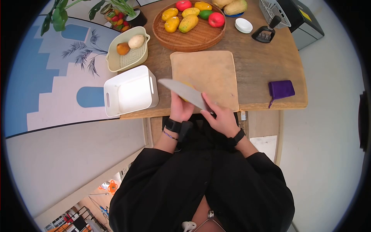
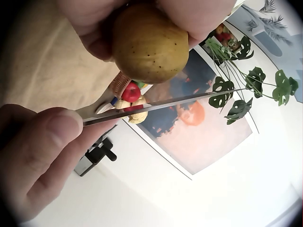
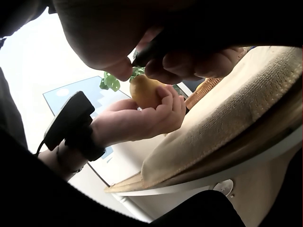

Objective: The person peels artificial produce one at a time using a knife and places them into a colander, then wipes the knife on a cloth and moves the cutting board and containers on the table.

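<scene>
My left hand (image 1: 181, 110) holds a yellow mango (image 2: 150, 45) with small dark specks, its fingers wrapped around the fruit's sides. My right hand (image 1: 222, 121) grips a kitchen knife (image 1: 186, 92) by its dark handle, thumb and fingers up by the base of the blade. In the head view the broad blade slants up to the left and covers most of the mango. From the left wrist, the blade appears nearly edge-on, just past the fruit's exposed end. Both hands are over the front edge of a beige towel (image 1: 205, 71), and the right wrist view shows the mango (image 3: 143, 92) raised above it.
A white bin (image 1: 152, 91) and a cream basket (image 1: 112, 58) with two fruits stand left. Behind the towel is a wicker tray (image 1: 193, 47) of fruit. On the right lie a purple pouch (image 1: 281, 90), white dishes (image 1: 243, 25) and a black-handled tool (image 1: 266, 34).
</scene>
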### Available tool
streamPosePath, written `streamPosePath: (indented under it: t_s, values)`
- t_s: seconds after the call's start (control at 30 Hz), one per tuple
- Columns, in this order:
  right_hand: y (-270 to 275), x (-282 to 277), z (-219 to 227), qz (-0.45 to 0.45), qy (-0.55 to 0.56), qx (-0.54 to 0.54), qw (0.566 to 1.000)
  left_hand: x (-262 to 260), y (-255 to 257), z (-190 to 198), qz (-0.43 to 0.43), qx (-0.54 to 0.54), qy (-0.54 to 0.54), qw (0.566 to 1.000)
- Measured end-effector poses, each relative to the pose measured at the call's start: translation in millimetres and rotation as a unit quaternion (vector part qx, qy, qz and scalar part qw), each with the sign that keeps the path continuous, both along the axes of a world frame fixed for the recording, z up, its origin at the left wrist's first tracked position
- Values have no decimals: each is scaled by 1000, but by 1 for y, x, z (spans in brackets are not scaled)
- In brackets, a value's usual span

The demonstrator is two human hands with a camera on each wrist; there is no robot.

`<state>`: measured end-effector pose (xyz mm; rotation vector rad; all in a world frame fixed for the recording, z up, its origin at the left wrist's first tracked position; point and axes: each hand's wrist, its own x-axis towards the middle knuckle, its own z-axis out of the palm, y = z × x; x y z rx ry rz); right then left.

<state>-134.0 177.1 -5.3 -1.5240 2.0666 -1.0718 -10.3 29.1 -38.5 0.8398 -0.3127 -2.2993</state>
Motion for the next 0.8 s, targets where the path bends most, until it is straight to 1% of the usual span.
streamPosePath:
  t_s: [0.03,0.07,0.1,0.13,0.17,0.27,0.33,0.37,0.4,0.43,0.47,0.5,0.53,0.57,0.6,0.63,0.67,0.7,0.73,0.77,0.8]
  values:
    - [1,-2,3,37,21,31,999,1,-2,-1,-23,-24,29,999]
    - [0,-1,-2,36,22,31,999,2,-3,-2,-44,-47,58,996]
    - [-2,0,-12,-6,-2,5,1000,3,-4,-3,-44,-48,59,996]
    - [-6,1,-14,-46,-27,-22,998,1,-5,13,-32,5,75,997]
    - [-6,-1,-14,-44,-27,-23,998,1,-6,21,-20,58,90,994]
    - [-2,-4,-3,-55,-27,-10,998,0,-4,17,-1,38,71,997]
    - [4,-4,10,28,-7,59,998,-1,-2,10,-15,23,71,997]
    - [3,-2,8,26,-5,60,998,-4,-2,8,-27,6,71,997]
    - [0,2,2,4,-15,49,999,-5,-2,7,-28,6,73,997]
    - [-2,4,0,-17,-24,39,999,-7,-1,21,-21,-1,55,998]
    - [-3,4,-1,-16,-23,38,999,-8,-1,28,-13,-9,38,999]
    - [-4,3,-1,-43,-47,33,997,-8,-2,28,-12,-10,37,999]
    - [-5,3,-2,-71,-71,27,995,-7,-2,27,-13,17,23,1000]
    - [-5,3,-4,-70,-73,27,995,-6,-2,26,-14,45,8,999]
    - [-4,2,-6,-35,-64,-14,997,-3,-3,14,-14,44,7,999]
    - [-3,2,-6,-2,-54,-55,997,1,-3,-6,-33,19,19,999]
    - [-1,1,-4,-5,-53,-55,997,1,-4,-11,-52,-7,32,998]
    - [1,1,2,14,-18,-26,999,2,-5,-15,-54,-7,33,998]
    - [1,2,7,33,17,3,999,3,-4,-12,-89,-13,67,994]
    - [1,3,12,34,17,3,999,4,-4,-9,-122,-19,100,987]
    - [-1,5,17,26,53,36,998,2,-2,-6,-121,-19,99,988]
